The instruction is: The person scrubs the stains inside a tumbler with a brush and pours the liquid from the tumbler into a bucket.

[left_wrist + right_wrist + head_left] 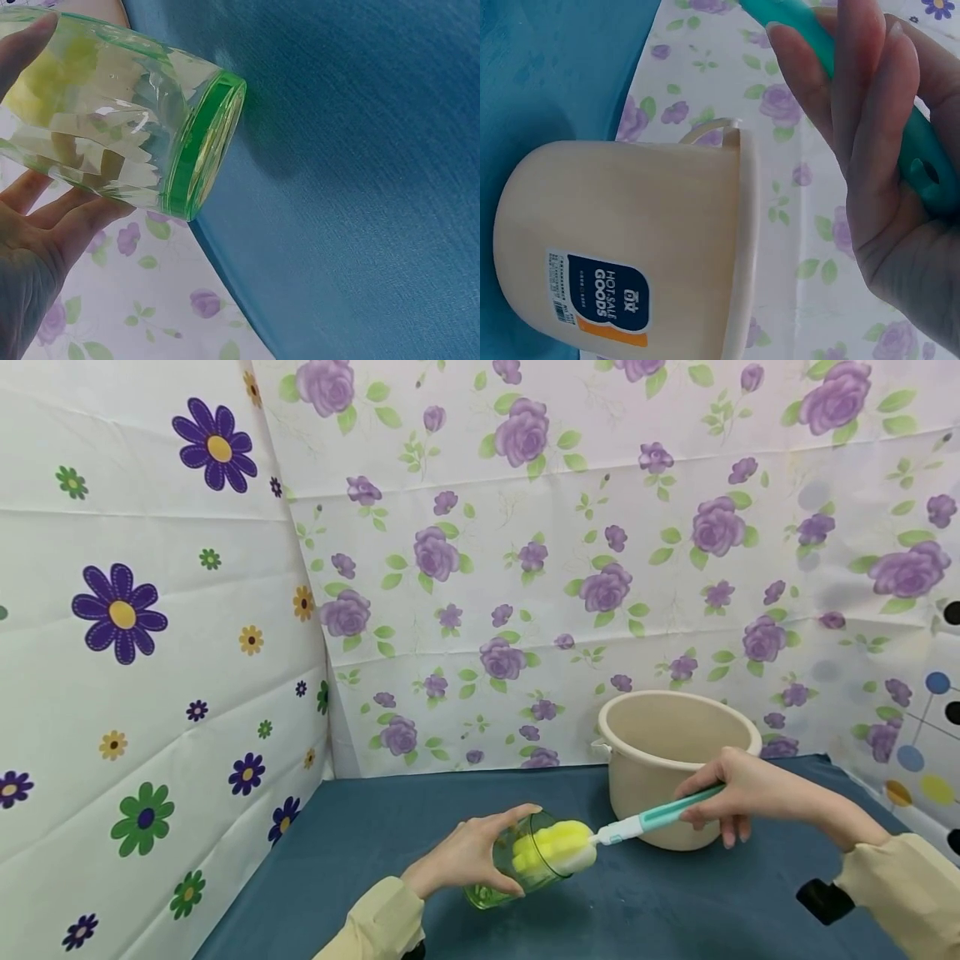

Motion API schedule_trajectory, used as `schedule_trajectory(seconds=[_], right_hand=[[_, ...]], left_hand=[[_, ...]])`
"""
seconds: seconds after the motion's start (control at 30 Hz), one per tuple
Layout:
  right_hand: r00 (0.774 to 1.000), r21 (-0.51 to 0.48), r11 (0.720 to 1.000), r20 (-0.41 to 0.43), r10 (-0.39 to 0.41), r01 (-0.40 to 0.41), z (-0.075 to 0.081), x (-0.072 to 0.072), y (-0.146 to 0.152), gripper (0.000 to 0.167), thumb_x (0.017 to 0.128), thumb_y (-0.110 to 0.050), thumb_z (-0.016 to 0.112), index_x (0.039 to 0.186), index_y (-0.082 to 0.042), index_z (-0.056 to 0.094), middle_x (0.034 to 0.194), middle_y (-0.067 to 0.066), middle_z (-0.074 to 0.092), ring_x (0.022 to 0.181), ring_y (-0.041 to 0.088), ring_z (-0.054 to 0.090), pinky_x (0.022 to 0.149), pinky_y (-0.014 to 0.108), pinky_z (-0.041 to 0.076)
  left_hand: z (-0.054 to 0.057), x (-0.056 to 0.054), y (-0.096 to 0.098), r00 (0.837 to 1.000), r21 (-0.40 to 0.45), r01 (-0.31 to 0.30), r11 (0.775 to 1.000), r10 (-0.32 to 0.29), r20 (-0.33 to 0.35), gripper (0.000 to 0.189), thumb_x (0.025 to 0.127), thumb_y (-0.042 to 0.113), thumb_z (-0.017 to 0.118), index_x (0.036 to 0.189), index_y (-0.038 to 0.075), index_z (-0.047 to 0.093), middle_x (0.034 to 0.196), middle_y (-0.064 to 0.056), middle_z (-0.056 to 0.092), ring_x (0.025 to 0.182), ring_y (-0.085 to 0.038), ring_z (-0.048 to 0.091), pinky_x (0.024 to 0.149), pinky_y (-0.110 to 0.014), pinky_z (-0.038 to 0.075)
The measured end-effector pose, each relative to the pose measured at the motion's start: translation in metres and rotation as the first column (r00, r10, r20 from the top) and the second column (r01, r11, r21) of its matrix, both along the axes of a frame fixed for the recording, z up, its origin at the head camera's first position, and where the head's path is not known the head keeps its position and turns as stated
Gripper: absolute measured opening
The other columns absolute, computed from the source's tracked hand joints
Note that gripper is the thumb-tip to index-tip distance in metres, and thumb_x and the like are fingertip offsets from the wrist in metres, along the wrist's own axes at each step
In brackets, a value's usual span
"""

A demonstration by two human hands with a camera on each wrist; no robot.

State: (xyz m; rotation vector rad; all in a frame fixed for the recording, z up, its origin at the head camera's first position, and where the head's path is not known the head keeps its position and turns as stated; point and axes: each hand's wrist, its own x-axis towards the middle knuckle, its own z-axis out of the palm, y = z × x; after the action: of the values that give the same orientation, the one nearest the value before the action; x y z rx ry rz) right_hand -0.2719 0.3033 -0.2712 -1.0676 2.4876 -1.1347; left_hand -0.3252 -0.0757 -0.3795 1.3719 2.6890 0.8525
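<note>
1. The left hand point(474, 850) grips the clear green jar point(127, 112), tilted over the counter point(337, 827), its mouth facing the right hand point(738, 797).
2. The right hand holds the brush point(663, 812) by its handle; its long axis slants down-left, the yellow sponge head point(579, 842) partly inside that mouth.
3. The bucket point(637, 789) stands nearer the right hand.

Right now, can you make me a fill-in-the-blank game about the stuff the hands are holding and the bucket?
1. The left hand holds a see-through cup with a bright ____ base.
2. The brush handle is held in the ____ hand.
3. The sponge head is white and ____.
4. On the bucket, the label says HOT SALE ____.

Missing words: green, right, yellow, GOODS.
</note>
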Motion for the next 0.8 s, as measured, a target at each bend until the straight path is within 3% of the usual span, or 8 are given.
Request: schedule_trajectory(seconds=[0.4, 0.8], right_hand=[[0.999, -0.045, 0.999, 0.028, 0.027, -0.026, -0.008, -0.002, 0.003, 0.021, 0.089, -0.010, 0.059, 0.106, -0.002, 0.066, 0.069, 0.010, 0.065, 0.045, 0.028, 0.058, 0.037, 0.040, 0.044], [1.000, -0.090, 0.996, -0.002, 0.007, -0.007, -0.021, -0.005, -0.009, 0.025, 0.087, -0.011, 0.061, 0.108, 0.002, 0.064, 0.072, 0.008, 0.066, 0.046, 0.023, 0.059, 0.038, 0.038, 0.045]], left_hand=[[-0.001, -0.001, 0.002, 1.000, -0.014, 0.001, 1.000, -0.001, 0.001, 0.096, 0.064, 0.045, 0.078, 0.141, 0.041, 0.021, 0.131, 0.008, 0.043, 0.109, -0.012, 0.048, 0.072, -0.035, 0.045], [-0.001, 0.000, 0.002, 1.000, -0.021, -0.007, 1.000, 0.006, -0.028, 0.096, 0.064, 0.045, 0.079, 0.141, 0.040, 0.022, 0.132, 0.006, 0.043, 0.108, -0.016, 0.049, 0.071, -0.034, 0.045]])
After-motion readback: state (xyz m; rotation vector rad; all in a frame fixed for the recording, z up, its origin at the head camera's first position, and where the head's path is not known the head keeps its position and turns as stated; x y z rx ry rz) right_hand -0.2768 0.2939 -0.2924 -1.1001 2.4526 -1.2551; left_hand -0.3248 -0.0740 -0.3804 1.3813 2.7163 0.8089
